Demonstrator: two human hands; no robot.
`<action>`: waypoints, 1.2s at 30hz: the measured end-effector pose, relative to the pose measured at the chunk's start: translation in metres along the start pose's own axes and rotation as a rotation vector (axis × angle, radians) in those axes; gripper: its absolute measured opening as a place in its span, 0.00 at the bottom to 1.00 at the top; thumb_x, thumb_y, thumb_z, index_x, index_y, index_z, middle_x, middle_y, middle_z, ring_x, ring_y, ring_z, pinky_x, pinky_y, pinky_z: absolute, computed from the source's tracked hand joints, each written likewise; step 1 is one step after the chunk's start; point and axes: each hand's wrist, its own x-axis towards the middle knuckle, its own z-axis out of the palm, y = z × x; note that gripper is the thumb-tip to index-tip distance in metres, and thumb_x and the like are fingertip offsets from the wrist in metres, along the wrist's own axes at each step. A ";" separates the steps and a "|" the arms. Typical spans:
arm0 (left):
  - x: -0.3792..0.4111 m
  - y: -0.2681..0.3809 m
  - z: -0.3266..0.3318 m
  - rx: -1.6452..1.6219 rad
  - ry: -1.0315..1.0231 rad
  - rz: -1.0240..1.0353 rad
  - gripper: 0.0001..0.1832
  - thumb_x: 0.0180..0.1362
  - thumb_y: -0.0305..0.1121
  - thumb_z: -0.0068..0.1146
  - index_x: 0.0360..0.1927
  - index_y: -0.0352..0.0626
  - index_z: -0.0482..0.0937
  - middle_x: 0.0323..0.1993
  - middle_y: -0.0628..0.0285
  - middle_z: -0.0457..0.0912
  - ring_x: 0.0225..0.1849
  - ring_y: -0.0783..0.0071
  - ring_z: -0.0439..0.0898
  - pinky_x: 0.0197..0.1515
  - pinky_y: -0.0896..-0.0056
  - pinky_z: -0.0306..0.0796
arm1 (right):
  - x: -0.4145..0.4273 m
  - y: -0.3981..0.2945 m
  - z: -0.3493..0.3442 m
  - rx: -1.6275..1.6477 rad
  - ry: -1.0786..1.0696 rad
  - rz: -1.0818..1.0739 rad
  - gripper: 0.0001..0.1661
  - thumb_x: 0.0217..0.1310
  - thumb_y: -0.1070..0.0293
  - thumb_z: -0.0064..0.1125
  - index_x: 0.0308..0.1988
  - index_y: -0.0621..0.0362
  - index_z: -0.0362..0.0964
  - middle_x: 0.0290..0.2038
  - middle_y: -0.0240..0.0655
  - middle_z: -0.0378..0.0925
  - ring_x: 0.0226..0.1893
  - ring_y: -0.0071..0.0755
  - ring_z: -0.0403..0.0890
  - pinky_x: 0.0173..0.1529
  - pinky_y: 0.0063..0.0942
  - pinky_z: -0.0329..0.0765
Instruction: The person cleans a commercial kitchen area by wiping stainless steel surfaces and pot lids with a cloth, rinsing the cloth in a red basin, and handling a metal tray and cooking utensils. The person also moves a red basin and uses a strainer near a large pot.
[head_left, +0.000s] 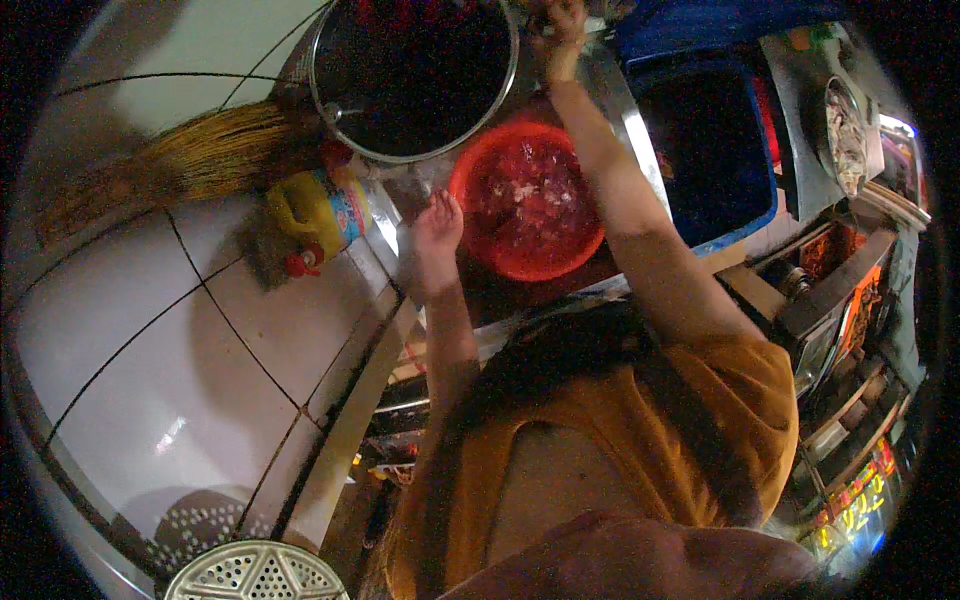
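Observation:
A red plastic basin (529, 201) stands before me, with wet, glinting contents that I cannot make out. At its left rim is my left hand (440, 221), loosely curled and holding nothing that I can see. Beyond the basin, near the top edge of the view, my right hand (562, 37) reaches out. Dim light and blur hide its fingers, so whether it grips anything is unclear. A large round pot (412, 82) with a shiny metal rim sits just past the basin, its inside mostly dark.
On the white tiled counter (247, 352) a yellow bottle (319, 214) with a red cap lies beside a straw broom (225, 150). A perforated metal steamer plate (259, 574) is at the near left. Right of my arm stands a blue plastic tub (731, 240), with a bowl (846, 139) beyond it.

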 end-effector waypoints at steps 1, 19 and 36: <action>0.001 -0.005 0.002 0.060 -0.001 0.007 0.10 0.58 0.20 0.51 0.44 0.35 0.77 0.45 0.54 0.81 0.50 0.60 0.79 0.56 0.58 0.73 | -0.015 0.013 -0.001 -0.040 -0.018 -0.008 0.22 0.52 0.79 0.58 0.49 0.58 0.71 0.50 0.42 0.72 0.47 0.41 0.75 0.50 0.29 0.74; -0.032 0.008 0.013 0.052 -0.053 0.091 0.14 0.51 0.18 0.52 0.44 0.30 0.77 0.46 0.49 0.81 0.50 0.55 0.78 0.57 0.52 0.71 | 0.036 -0.009 -0.021 -0.165 -0.162 0.206 0.13 0.47 0.79 0.55 0.38 0.62 0.74 0.39 0.50 0.76 0.40 0.52 0.77 0.43 0.40 0.74; 0.004 0.035 -0.009 0.110 -0.124 0.039 0.11 0.54 0.18 0.48 0.39 0.36 0.79 0.42 0.56 0.83 0.44 0.63 0.80 0.51 0.60 0.74 | 0.116 -0.067 -0.040 0.200 0.028 0.433 0.24 0.55 0.87 0.50 0.52 0.64 0.74 0.56 0.51 0.74 0.53 0.40 0.77 0.56 0.34 0.73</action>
